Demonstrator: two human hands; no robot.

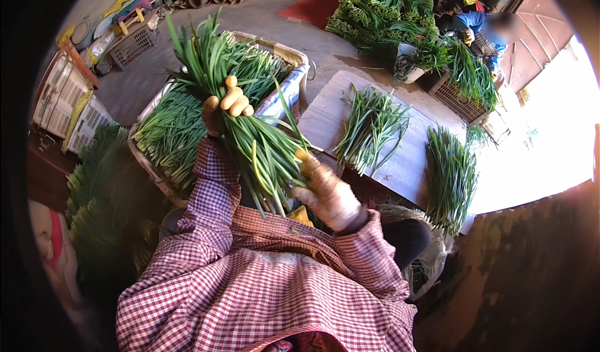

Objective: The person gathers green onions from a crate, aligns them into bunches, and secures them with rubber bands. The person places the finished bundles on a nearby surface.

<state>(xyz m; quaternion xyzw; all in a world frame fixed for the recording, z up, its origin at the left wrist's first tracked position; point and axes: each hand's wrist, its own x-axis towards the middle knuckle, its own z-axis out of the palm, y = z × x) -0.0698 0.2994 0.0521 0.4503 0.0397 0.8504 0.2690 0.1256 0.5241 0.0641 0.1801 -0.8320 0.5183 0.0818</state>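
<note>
A loose bunch of long flat green leaves, like garlic chives (262, 141), is gripped around its middle by my left hand (229, 101), which wears a tan glove. At the bunch's pale stem ends is my right hand (330, 192), gloved and slightly blurred, its thumb and fingers near a few stems; whether they close on a stem is hard to tell. One yellowed leaf (256, 164) lies among the green ones. Behind the bunch stands a large lined basket (300, 89) filled with similar greens. To the right, a small pile of greens (372, 129) lies on a pale board (323, 113).
A neater bundle (452, 178) lies at the board's right end. Farther back are a tall stack of greens (384, 14), a white bucket (408, 63) and a crate (457, 99) beside another person (492, 33) in blue. More greens (108, 188) and plastic crates (70, 103) stand at left.
</note>
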